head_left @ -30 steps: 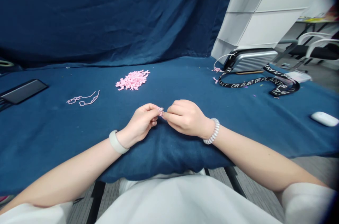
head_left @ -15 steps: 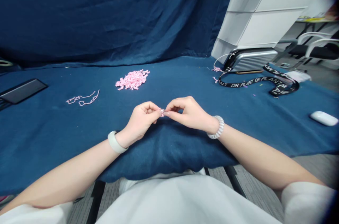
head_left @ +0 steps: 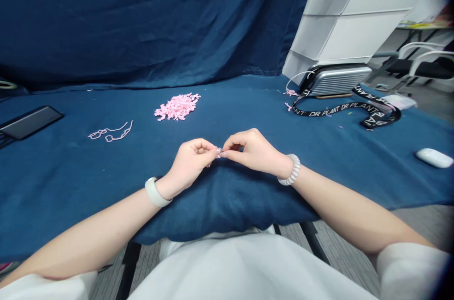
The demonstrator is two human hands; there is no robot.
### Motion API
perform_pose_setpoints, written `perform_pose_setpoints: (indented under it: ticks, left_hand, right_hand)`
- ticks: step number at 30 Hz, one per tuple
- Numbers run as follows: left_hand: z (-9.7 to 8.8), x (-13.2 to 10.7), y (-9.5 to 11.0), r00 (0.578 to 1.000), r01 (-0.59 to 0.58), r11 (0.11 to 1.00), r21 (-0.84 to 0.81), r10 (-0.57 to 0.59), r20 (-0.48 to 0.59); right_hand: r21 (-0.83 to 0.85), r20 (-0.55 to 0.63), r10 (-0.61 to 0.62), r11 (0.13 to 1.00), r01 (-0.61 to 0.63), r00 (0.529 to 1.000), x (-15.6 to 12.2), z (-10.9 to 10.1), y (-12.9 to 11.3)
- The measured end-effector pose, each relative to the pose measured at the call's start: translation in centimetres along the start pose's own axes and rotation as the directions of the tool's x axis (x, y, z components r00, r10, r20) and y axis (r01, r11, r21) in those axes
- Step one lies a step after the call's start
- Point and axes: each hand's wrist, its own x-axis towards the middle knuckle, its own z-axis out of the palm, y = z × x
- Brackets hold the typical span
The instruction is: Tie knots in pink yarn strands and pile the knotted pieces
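a: where's the pink piece (head_left: pixel 219 152)?

b: pinched between both hands, just above the near edge of the desk (head_left: pixel 248 115), over the bulge in the blue cloth. the left hand (head_left: pixel 191 163) and right hand (head_left: pixel 253 152) meet fingertip to fingertip, and the fingers of each are closed on it.

a: which way does it point?

b: what shows is a sliver between the nails. it seems to run across, from one hand to the other, roughly level. i can't tell which end is which, it's too small and mostly covered.

a: anything changed?

b: a second ago the right hand was curled over, knuckles up, and sat lower. now it's lifted, thumb and forefinger arched in a pinch, and its bead bracelet (head_left: pixel 292 169) has slid further right. the left hand has barely moved. less pink shows than half a second ago.

a: and around them?

b: a pile of pink bits (head_left: pixel 177 106) further back, a thin pink chain (head_left: pixel 111 132) to its left, a dark phone (head_left: pixel 30 121) at the far left. off right, a black "dr plant" lanyard (head_left: pixel 340 109) beside a silver case (head_left: pixel 335 80), and a small white pod (head_left: pixel 434 158) near the edge.
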Motion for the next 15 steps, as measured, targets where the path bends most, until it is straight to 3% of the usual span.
perform_pose_setpoints:
  ticks: [9, 15]
  left_hand:
    - [-0.16, 0.07, 0.13, 0.998, 0.011, 0.998, 0.063, -0.014, 0.053]
    - [-0.44, -0.07, 0.59, 0.988, 0.035, 0.999, -0.017, -0.032, 0.153]
  right_hand:
    - [-0.067, 0.027, -0.018, 0.998, 0.02, 0.999, 0.02, 0.0, 0.19]
    - [-0.202, 0.101, -0.126, 0.969, 0.144, 0.987, 0.0, -0.19, 0.22]
